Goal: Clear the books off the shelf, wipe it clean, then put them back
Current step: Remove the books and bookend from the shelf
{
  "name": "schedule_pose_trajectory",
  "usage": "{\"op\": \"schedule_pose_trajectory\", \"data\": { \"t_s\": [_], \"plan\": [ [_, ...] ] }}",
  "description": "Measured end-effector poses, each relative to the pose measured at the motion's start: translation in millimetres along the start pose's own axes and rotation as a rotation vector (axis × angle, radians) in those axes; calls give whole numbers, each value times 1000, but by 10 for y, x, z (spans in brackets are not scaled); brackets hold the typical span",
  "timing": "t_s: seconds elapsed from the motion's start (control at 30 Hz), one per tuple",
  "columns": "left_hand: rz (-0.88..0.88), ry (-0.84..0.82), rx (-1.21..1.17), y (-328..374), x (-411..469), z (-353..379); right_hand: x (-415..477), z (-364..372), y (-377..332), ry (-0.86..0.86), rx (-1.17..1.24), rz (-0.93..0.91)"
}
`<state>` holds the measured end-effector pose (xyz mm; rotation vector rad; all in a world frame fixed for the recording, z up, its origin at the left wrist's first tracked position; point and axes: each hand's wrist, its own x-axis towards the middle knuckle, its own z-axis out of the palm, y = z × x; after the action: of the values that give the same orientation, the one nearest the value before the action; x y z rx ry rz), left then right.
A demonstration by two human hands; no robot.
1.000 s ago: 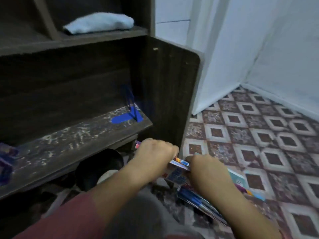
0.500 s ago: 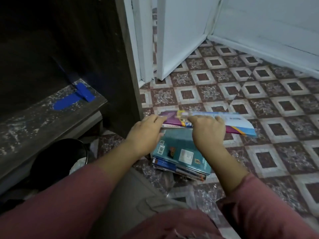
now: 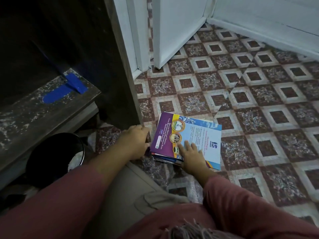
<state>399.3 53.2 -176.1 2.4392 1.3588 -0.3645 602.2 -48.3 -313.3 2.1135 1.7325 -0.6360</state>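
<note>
Head view: one stack of books (image 3: 172,156), count unclear, on floor (image 3: 259,104) at 4 o'clock of one dusty shelf (image 3: 34,116). Top cover (image 3: 165,133) purple and pale blue, yellow band. Two hands: left hand (image 3: 136,142) grips its 9 o'clock edge; right hand (image 3: 190,152) presses flat, fingers straight.

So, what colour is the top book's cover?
The top book is purple and light blue with a yellow band, seen in the head view.
</note>
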Motion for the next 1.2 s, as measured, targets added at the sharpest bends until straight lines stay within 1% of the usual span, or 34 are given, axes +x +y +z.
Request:
{"op": "schedule_pose_trajectory", "data": {
  "t_s": [0.1, 0.17, 0.27, 0.33, 0.4, 0.57, 0.7, 0.87, 0.97, 1.03, 1.1, 1.2],
  "plan": [
    [-28, 14, 16, -62, -42, -34, -16, -293, -129, -41, -31, 13],
    [-47, 51, 19, -120, -88, -88, -43, -614, -318, 7, -47, -39],
    [-122, 110, -51, -314, -256, -235, -175, -1224, -725, 185, -20, -206],
    [-183, 121, -143, -547, -456, -315, -335, -1611, -1016, 310, -6, -333],
    [-250, 154, -205, -837, -734, -380, -505, -1914, -1315, 400, -11, -455],
    [-441, 346, -251, -1508, -1589, -529, -825, -2367, -2151, 500, -111, -712],
    [-622, 496, -216, -1906, -2360, -566, -1080, -2574, -2943, 536, -139, -867],
    [-903, 709, -64, -2346, -3310, -589, -1480, -2660, -3923, 542, -175, -1060],
    [-1051, 874, 42, -2557, -3768, -590, -1707, -2631, -4426, 550, -191, -1169],
    [-1139, 883, 93, -2679, -4010, -562, -1854, -2590, -4707, 556, -189, -1232],
    [-1194, 824, 116, -2800, -4189, -512, -1995, -2522, -4950, 558, -185, -1293],
    [-1174, 776, 207, -2939, -4334, -436, -2134, -2407, -5277, 571, -184, -1363]
  ]
}}
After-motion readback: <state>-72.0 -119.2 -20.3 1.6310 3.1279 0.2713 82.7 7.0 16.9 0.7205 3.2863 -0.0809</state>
